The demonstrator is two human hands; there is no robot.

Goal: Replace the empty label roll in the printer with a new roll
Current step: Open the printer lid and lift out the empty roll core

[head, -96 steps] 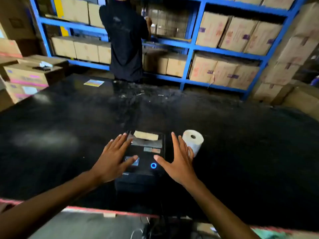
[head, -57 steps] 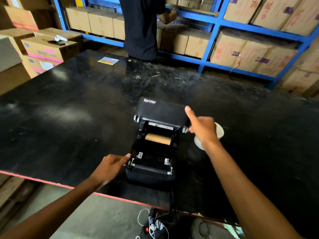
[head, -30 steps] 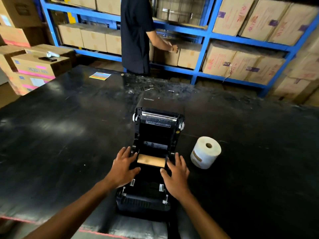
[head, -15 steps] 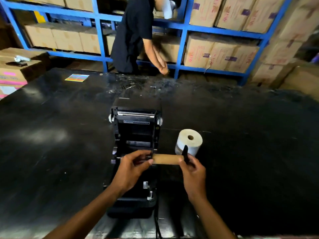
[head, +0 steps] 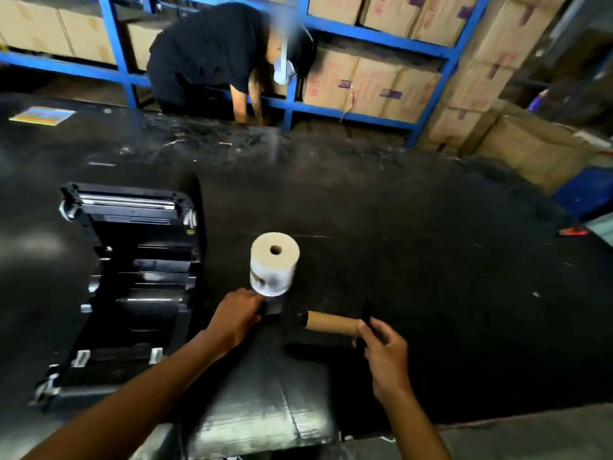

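Observation:
The black label printer (head: 132, 277) stands on the left of the black table (head: 431, 260), its lid swung open and its roll bay bare. A new white label roll (head: 273, 263) stands on end just right of it. My right hand (head: 381, 346) grips the right end of the empty brown cardboard core (head: 331, 323), held just above the table in front of the new roll. My left hand (head: 235, 317) is closed on a small black end piece (head: 273, 307) at the foot of the new roll.
Another person (head: 212, 51) bends down at the blue shelving (head: 365, 31) full of cardboard boxes behind the table. More boxes (head: 530, 151) are stacked at the right. A colourful card (head: 41, 115) lies far left, and a small red item (head: 572, 231) far right.
The printer lid was opened and the empty core lifted out with both hands. Now the core has moved right in my right hand alone, and my left hand has come off it beside the new roll.

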